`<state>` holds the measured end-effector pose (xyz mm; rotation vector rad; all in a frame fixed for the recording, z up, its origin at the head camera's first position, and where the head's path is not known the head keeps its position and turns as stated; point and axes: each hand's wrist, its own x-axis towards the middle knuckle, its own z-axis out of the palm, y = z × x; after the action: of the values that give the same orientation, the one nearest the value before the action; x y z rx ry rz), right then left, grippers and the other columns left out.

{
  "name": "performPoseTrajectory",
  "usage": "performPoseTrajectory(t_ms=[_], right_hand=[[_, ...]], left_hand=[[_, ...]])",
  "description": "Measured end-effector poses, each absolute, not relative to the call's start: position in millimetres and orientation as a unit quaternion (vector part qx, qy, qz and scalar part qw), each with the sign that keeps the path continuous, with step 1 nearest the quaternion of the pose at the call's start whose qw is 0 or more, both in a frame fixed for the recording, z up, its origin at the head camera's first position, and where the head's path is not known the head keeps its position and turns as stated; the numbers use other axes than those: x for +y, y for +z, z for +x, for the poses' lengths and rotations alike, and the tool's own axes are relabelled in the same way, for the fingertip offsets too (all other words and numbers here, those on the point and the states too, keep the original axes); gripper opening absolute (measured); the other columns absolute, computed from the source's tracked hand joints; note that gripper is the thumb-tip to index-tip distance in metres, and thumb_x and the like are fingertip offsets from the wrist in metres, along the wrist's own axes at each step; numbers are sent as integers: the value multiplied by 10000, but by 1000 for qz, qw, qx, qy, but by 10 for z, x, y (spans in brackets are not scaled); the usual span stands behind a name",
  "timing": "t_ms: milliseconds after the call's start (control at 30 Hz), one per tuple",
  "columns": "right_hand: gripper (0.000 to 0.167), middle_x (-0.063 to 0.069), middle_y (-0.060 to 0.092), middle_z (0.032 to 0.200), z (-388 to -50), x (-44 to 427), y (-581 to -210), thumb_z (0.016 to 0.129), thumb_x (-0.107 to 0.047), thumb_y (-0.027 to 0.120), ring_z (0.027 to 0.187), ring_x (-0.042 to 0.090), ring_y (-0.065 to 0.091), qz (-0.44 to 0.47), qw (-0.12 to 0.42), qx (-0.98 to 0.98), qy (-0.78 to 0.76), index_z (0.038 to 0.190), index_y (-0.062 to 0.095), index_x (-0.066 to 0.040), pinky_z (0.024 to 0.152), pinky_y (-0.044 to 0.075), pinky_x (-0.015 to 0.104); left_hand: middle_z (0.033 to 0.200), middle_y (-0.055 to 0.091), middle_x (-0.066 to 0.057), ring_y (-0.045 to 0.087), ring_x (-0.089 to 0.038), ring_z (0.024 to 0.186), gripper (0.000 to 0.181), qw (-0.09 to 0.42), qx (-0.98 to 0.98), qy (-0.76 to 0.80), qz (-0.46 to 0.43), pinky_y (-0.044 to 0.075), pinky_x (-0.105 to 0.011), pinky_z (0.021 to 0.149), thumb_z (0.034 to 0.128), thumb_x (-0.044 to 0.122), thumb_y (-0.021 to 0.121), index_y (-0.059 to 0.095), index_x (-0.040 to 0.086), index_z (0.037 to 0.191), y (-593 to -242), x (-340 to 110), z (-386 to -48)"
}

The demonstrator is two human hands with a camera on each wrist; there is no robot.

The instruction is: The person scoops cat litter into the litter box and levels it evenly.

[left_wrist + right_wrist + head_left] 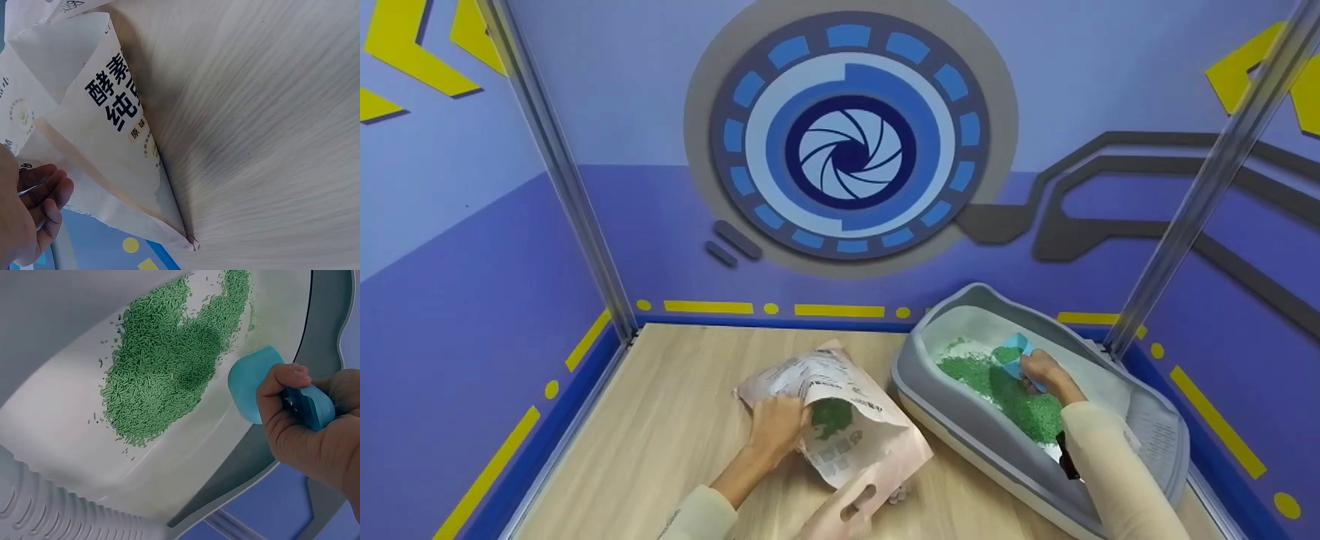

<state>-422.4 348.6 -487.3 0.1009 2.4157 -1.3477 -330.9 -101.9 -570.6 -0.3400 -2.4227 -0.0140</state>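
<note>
My left hand (775,426) grips the left edge of the mouth of a pale pink and white litter bag (864,388). The bag lies tilted with its mouth gaping, and some green pellets (831,417) show inside. In the left wrist view its printed side (129,152) rises beside my curled fingers. Over the grey litter box (910,373), my right hand (1044,373) holds a light blue scoop (1009,351) by its handle. Green pellets rest in the scoop. More green pellet litter (163,377) is spread over the white floor of the box.
A wooden tabletop (675,420) lies under the bag and the box. Blue printed walls (645,225) and metal posts (562,165) enclose the back and sides. The bag's flap with a handle hole (840,510) hangs toward the front.
</note>
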Motion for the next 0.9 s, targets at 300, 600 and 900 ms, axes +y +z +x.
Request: performPoseTrajectory(t_ms=[300, 600, 900], right_hand=[[283, -44, 362, 552, -4246, 3517, -4916, 998, -28, 233, 492, 74, 330, 53, 145, 884, -442, 749, 354, -87, 513, 338, 251], [272, -35, 378, 568, -4146, 3705, -4856, 961, -8, 241, 499, 74, 346, 61, 145, 879, -449, 726, 361, -73, 506, 347, 239], [332, -45, 527, 715, -3988, 4123, -4706, 1108, -207, 259, 561, 24, 448, 43, 213, 836, -503, 1068, 471, 45, 540, 415, 187]], left_hand=[[517, 580, -26, 526, -184, 438, 395, 338, -932, -9, -131, 404, -370, 398, 838, 249, 706, 513, 151, 507, -5713, -1016, -3319], [540, 608, -45, 566, -206, 456, 365, 333, -933, -19, -132, 393, -378, 405, 833, 235, 705, 534, 141, 524, -5704, -1001, -3290], [572, 628, -77, 590, -253, 483, 374, 318, -940, -35, -122, 425, -409, 430, 862, 244, 685, 549, 114, 539, -5741, -1024, -3290]])
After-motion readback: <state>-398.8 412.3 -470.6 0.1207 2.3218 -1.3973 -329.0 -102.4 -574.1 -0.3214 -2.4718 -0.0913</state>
